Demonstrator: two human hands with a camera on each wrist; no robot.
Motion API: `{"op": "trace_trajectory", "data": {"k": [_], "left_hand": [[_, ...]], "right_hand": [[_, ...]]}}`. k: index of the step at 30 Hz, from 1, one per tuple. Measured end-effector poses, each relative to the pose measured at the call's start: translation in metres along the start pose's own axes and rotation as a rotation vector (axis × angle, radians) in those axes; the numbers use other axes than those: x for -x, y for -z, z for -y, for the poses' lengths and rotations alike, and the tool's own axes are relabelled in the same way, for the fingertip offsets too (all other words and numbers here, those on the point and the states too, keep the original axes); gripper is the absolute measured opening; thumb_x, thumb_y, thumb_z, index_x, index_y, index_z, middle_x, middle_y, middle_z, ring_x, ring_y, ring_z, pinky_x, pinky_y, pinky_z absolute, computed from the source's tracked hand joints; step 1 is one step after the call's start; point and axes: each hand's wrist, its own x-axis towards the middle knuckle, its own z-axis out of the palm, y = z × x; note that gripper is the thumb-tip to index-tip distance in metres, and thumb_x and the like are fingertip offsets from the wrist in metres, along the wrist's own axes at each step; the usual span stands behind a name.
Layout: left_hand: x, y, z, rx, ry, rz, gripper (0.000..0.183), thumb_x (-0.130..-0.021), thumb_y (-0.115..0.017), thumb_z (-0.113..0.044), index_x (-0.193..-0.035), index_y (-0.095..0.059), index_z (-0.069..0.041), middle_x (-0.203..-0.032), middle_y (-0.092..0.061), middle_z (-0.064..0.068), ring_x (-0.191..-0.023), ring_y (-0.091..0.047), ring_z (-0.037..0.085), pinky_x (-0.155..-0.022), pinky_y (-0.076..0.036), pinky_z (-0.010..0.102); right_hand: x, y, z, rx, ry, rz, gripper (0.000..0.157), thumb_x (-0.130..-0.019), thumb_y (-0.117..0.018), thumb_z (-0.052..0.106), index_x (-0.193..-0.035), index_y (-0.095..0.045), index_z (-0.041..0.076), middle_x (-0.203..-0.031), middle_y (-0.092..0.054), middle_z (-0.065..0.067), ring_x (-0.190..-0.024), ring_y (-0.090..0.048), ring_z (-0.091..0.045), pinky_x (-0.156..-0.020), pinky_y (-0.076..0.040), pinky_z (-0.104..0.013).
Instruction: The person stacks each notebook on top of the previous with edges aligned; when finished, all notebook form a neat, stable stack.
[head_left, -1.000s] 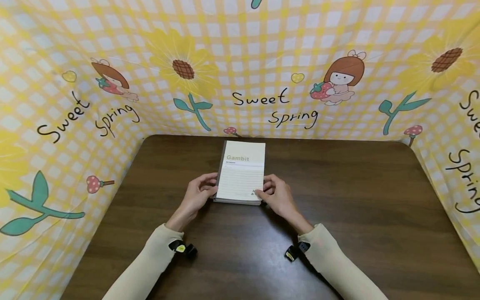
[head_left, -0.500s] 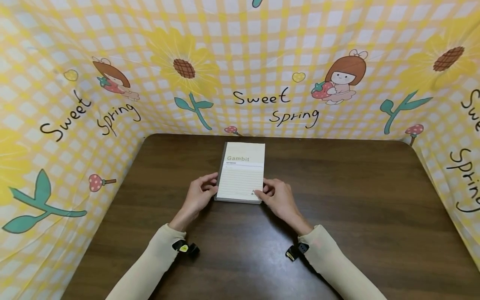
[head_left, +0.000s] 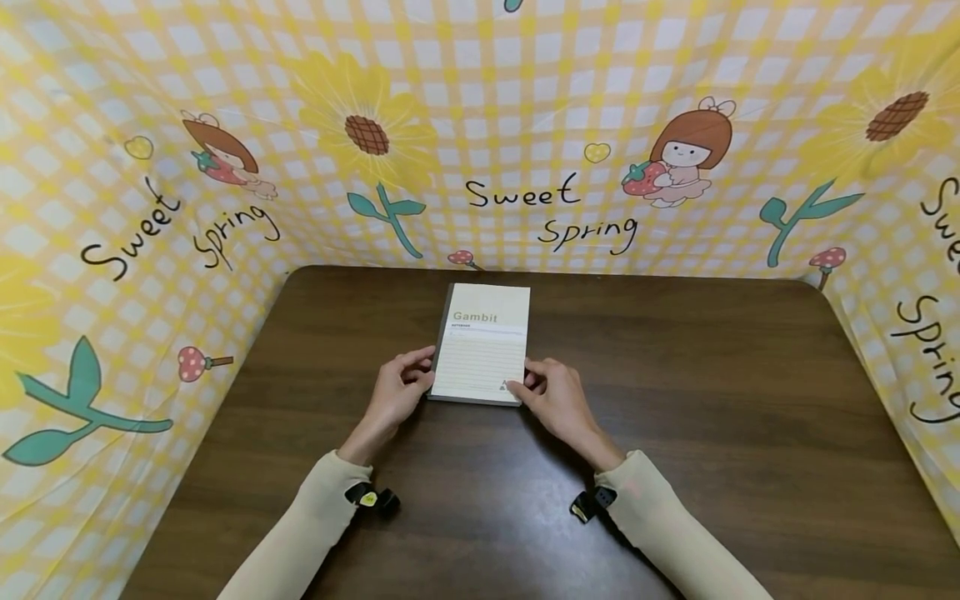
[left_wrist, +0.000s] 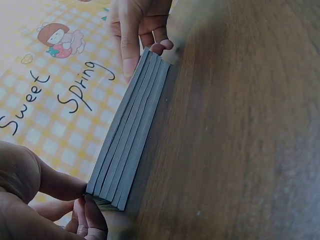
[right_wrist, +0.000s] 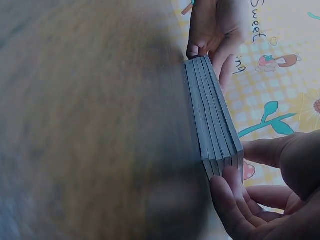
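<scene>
A stack of several notebooks (head_left: 483, 346) lies flat on the dark wooden table, the top white cover printed "Gambit" and a dark spine on its left. My left hand (head_left: 397, 387) holds the stack's left side near the front corner. In the left wrist view, its thumb (left_wrist: 62, 184) is at the top edge and its fingers curl against the side. Opposite, my right hand (head_left: 557, 396) grips the right side, thumb over the cover's front corner. The right wrist view shows fingertips (right_wrist: 222, 187) pressed on the layered page edges (right_wrist: 215, 112). The front edges look nearly even.
The brown table (head_left: 712, 400) extends on both sides of the stack. A yellow checked cloth (head_left: 487, 108) with flowers and cartoon figures hangs at the back and both sides. Each sleeved wrist carries a small black camera (head_left: 386, 502).
The notebooks' front edges have come closer into line. My right fingers have shifted slightly toward me along the side; my left hand stays nearly in place.
</scene>
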Motion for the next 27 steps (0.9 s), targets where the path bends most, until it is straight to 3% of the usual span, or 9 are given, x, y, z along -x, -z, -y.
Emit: {"op": "trace_trajectory", "data": {"k": [16,23,27], "left_hand": [[-0.0036,-0.0022,0.0054,0.135,0.058,0.030,0.045,-0.100,-0.060,0.006,-0.144,-0.060,-0.003,-0.127,-0.057,0.020,-0.099,-0.059,0.018,-0.075,-0.046,0.014],[-0.0043,-0.0021,0.0069,0.139,0.076,0.054,0.046,-0.101,-0.058,0.004,-0.146,-0.057,-0.003,-0.130,-0.055,0.019,-0.106,-0.058,0.022,-0.078,-0.046,0.015],[-0.0016,-0.0009,0.0071,0.111,0.076,0.043,0.044,-0.102,-0.060,0.000,-0.146,-0.058,-0.004,-0.129,-0.056,0.019,-0.106,-0.058,0.024,-0.077,-0.048,0.016]], "right_hand": [[-0.0008,-0.0011,-0.0042,-0.009,-0.007,0.006,0.050,-0.091,-0.083,0.023,-0.131,-0.070,-0.004,-0.089,-0.069,-0.007,-0.071,-0.068,-0.013,-0.066,-0.056,-0.022],[-0.0002,-0.0003,-0.0050,-0.002,0.003,0.039,0.054,-0.094,-0.080,0.025,-0.136,-0.065,-0.006,-0.091,-0.067,-0.007,-0.074,-0.068,-0.013,-0.067,-0.057,-0.023],[0.0016,0.0029,-0.0077,-0.039,-0.002,0.099,0.058,-0.098,-0.075,0.030,-0.142,-0.060,-0.005,-0.098,-0.071,-0.009,-0.076,-0.069,-0.013,-0.066,-0.057,-0.023]]}}
